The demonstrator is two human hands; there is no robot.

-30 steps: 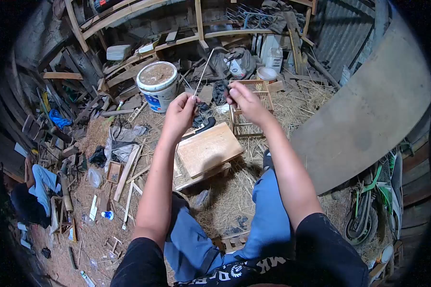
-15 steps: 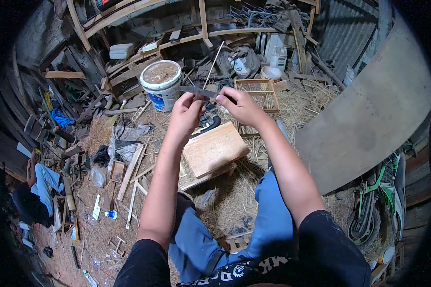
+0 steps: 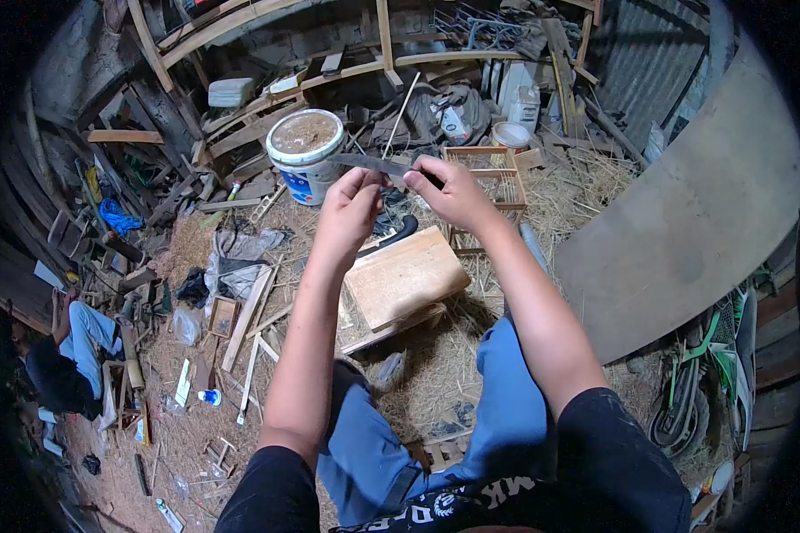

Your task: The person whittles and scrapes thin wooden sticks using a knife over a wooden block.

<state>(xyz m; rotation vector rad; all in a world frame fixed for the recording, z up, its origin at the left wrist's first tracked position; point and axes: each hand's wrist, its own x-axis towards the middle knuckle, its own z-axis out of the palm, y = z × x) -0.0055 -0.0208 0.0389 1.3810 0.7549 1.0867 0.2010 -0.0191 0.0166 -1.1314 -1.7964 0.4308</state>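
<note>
My right hand [image 3: 444,188] is closed around the dark handle of a knife [image 3: 369,163], whose blade points left over my left hand [image 3: 356,200]. The fingers of my left hand are pinched together just below the blade, around a thin light stick [image 3: 402,115] that slants up and away. Below both hands lies a wooden block [image 3: 404,277] on the low bench, with a black curved handle [image 3: 400,233] at its far edge.
A white bucket [image 3: 304,151] filled with brown material stands beyond my left hand. Behind my right hand is a slatted wooden frame [image 3: 498,182]. A large board [image 3: 693,213] leans at right, near a green motorbike [image 3: 707,355]. Another person [image 3: 67,355] sits at far left.
My right hand has brought the knife leftward to the stick, and its blade now crosses above my left hand. The view has shifted slightly.
</note>
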